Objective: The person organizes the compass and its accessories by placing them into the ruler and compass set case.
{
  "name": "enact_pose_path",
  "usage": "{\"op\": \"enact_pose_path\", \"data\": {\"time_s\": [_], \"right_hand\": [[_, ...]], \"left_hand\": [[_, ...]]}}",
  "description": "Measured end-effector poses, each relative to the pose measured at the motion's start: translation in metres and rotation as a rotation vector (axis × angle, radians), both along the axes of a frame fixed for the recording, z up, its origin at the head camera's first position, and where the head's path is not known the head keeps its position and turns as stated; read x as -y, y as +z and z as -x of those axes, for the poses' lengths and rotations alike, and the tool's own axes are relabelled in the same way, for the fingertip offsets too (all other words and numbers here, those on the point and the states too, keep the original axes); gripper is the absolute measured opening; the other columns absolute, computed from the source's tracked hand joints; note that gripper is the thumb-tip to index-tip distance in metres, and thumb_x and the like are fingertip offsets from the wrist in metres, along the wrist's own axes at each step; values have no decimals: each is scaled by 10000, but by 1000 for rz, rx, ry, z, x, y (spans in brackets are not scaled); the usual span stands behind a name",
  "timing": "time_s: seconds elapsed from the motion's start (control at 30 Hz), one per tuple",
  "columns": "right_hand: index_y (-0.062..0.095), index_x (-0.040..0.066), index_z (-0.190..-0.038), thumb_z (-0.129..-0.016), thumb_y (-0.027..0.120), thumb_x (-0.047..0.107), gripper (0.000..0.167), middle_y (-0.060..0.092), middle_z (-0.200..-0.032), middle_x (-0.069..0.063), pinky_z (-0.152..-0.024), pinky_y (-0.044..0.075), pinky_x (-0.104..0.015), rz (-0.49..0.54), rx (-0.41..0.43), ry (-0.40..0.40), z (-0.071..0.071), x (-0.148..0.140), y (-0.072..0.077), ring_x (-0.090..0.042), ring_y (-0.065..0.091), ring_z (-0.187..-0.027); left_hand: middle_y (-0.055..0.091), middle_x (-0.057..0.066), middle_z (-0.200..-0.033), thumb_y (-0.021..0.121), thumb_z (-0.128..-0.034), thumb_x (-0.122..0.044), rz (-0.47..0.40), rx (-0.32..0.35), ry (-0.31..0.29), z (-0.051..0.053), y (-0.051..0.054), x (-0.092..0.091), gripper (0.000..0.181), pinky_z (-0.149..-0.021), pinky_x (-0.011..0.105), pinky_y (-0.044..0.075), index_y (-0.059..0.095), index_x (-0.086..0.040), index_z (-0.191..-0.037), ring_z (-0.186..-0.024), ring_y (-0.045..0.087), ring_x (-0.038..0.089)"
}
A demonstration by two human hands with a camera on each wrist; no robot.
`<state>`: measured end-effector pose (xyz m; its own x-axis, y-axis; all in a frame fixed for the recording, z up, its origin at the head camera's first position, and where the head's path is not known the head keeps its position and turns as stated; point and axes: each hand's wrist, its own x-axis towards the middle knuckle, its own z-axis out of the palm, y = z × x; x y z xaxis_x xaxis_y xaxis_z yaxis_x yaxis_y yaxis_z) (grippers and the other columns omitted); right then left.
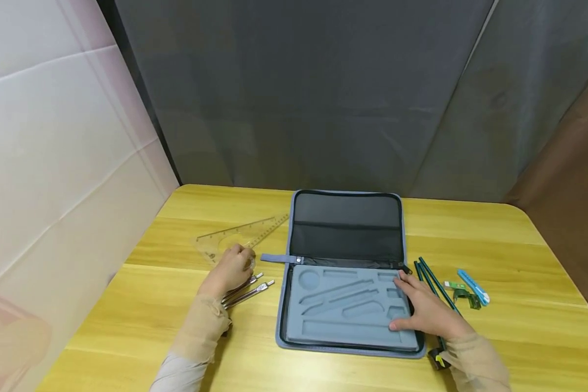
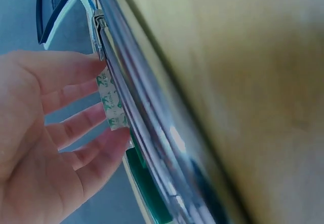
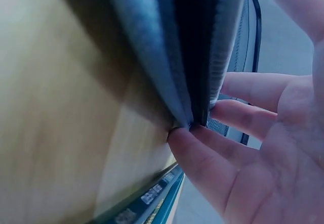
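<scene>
My left hand (image 1: 232,269) is left of the zip case, beside the metal compasses (image 1: 251,294). In the left wrist view its fingers (image 2: 104,153) pinch a small white piece with green print (image 2: 111,100) behind the compasses (image 2: 147,118). A clear set square (image 1: 215,235) and ruler (image 1: 273,227) lie behind that hand. The case (image 1: 290,321) lies unfolded, its grey-blue moulded tray (image 1: 343,330) with bare recesses. My right hand (image 1: 431,310) rests on the tray's right side, fingers spread; in the right wrist view its fingers (image 3: 202,158) touch the case edge (image 3: 172,82).
Right of the case lie dark green pencils (image 1: 433,279), a blue cutter (image 1: 472,286), a green and white eraser (image 1: 454,285) and a small green item (image 1: 474,301). A black and yellow object (image 1: 438,359) is by my right wrist. A dark curtain (image 1: 323,109) hangs behind the table.
</scene>
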<state>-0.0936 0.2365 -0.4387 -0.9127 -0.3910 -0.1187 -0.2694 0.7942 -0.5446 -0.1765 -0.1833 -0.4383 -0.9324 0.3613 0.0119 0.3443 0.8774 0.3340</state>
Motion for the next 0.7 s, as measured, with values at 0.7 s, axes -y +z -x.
{"op": "enact_pose_path", "data": {"time_s": [0.7], "right_hand": [[350,-72,-1351,-638,745,516,1005,199,-1436,-283,-932,292,-616,17,3,-22,3,-3,-6,-506,186,-1268]], "left_hand": [[517,188,-1031,617,-814,-73,19,6,0,4,0,-1,289,-812,469,440,579,10,-1087,-936,496,350]]}}
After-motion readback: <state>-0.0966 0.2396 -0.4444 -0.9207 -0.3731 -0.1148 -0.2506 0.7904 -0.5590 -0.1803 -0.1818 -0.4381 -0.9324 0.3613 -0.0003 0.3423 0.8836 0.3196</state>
